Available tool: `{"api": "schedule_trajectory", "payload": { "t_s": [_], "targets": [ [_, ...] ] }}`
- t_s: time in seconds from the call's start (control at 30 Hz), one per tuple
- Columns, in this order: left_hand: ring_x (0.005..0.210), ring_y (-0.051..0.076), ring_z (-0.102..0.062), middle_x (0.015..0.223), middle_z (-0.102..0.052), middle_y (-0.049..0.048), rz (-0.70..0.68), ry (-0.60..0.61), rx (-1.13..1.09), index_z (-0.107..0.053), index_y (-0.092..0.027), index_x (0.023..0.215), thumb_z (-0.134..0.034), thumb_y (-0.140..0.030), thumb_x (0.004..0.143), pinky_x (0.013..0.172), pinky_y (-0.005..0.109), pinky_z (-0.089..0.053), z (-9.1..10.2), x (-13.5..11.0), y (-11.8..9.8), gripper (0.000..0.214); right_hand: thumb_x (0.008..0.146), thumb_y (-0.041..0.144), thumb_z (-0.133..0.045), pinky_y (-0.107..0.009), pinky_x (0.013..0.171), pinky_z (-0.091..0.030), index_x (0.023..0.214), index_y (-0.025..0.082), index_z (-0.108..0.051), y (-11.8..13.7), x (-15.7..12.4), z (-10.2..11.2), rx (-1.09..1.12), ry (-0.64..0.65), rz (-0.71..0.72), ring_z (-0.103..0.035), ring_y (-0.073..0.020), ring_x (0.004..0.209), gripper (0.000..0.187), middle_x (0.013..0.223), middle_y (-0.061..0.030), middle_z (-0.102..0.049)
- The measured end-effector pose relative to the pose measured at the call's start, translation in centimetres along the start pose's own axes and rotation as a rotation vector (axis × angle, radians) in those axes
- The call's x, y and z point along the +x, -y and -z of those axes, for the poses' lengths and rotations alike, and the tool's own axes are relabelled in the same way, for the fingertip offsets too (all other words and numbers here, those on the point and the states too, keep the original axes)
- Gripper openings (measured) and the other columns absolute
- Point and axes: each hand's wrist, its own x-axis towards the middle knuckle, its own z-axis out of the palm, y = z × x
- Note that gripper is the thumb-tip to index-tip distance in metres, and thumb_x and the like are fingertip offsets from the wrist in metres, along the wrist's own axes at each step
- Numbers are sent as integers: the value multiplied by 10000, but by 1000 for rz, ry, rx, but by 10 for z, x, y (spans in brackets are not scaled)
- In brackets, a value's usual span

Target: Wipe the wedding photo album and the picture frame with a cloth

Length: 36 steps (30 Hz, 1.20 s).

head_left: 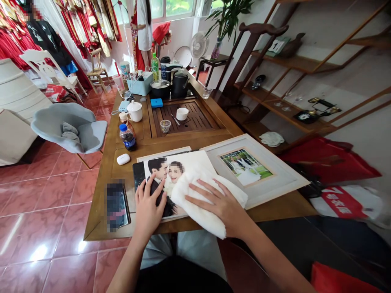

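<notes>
Under the flat right hand [224,207], the folded white cloth [201,195] covers the lower right part of the large glossy wedding photograph [171,171], so that corner cannot be seen. The spread left hand [149,205] hides the print's lower left portion. Left of that hand, the dark rectangular phone [117,205] is blurred and its screen is unreadable. Beyond the right hand's fingertips, the picture inside the white framed photo [246,165] is too small to read. Both forearms are cut off by the bottom edge.
</notes>
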Motion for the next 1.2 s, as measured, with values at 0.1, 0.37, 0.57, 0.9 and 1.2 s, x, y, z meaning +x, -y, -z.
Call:
{"api": "schedule_trajectory", "payload": {
  "t_s": [0.1, 0.37, 0.57, 0.9, 1.2],
  "targets": [
    [1433, 367, -413, 1613, -459, 22, -7, 1, -3, -595, -385, 1442, -582, -312, 1011, 1153, 613, -388, -1, 0, 1, 437, 675, 136, -604, -552, 1216, -159, 1597, 339, -361, -15, -6, 2, -19, -22, -70, -319, -322, 1521, 975, 1661, -41, -363],
    [1434, 379, -402, 1610, -461, 31, -19, -13, -10, -604, -377, 1436, -579, -318, 1010, 1150, 623, -386, -3, 0, 2, 430, 685, 129, -599, -546, 1185, -263, 1601, 358, -344, -30, 4, 1, -37, -65, -258, -273, -331, 1543, 978, 1681, -10, -320],
    [1436, 384, -385, 1611, -456, 25, -13, -24, -8, -611, -372, 1429, -573, -303, 1009, 1160, 625, -369, -4, 0, 0, 427, 709, 162, -621, -611, 1181, -234, 1604, 339, -343, -12, 22, -2, -35, -48, -281, -250, -356, 1547, 953, 1683, -35, -310],
    [1438, 371, -393, 1622, -445, 31, 1, 7, 0, -600, -354, 1441, -585, -269, 997, 1166, 613, -368, -2, -1, 1, 452, 767, 204, -618, -636, 1179, -249, 1571, 277, -427, 17, 26, -8, 8, -73, -35, -336, -370, 1505, 829, 1624, -81, -424],
    [1454, 341, -394, 1603, -461, 49, 32, -8, -65, -539, -359, 1478, -574, -326, 1009, 1197, 597, -332, -5, 0, 3, 471, 961, 162, -479, -472, 1052, -512, 1578, 229, -410, -28, -23, 13, -126, -448, -105, -591, -305, 1320, 625, 1403, -135, -648]
  ]
}}
